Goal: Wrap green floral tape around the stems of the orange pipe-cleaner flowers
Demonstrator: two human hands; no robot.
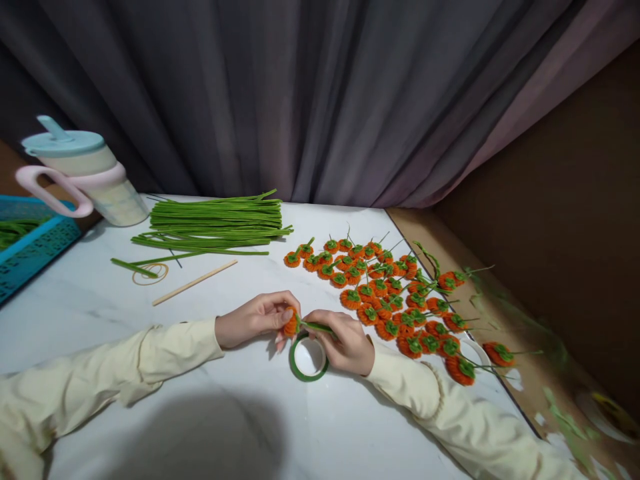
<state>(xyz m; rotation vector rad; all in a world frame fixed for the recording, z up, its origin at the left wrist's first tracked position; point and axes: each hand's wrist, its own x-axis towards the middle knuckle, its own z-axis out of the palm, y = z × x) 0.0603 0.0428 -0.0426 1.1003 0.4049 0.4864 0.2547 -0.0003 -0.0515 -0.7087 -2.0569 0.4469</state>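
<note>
Between the thumb and fingers of my left hand (260,319) is a small orange pipe-cleaner persimmon (291,323) with a green top, turned sideways. My right hand (344,339) is closed on its green stem (320,327), just right of the fruit. Under my hands a roll of green tape (294,367) lies flat on the white marbled table (200,400), its white core showing. To the right, many finished-looking orange persimmons (379,287) with green tops and thin stems lie spread in a cluster.
A bundle of green pipe cleaners (215,223) lies at the back. Nearer are a wooden stick (195,283) and a rubber band (164,275). A tumbler (117,190) and a blue basket (40,257) stand left. Green scraps (565,417) lie beyond the right edge.
</note>
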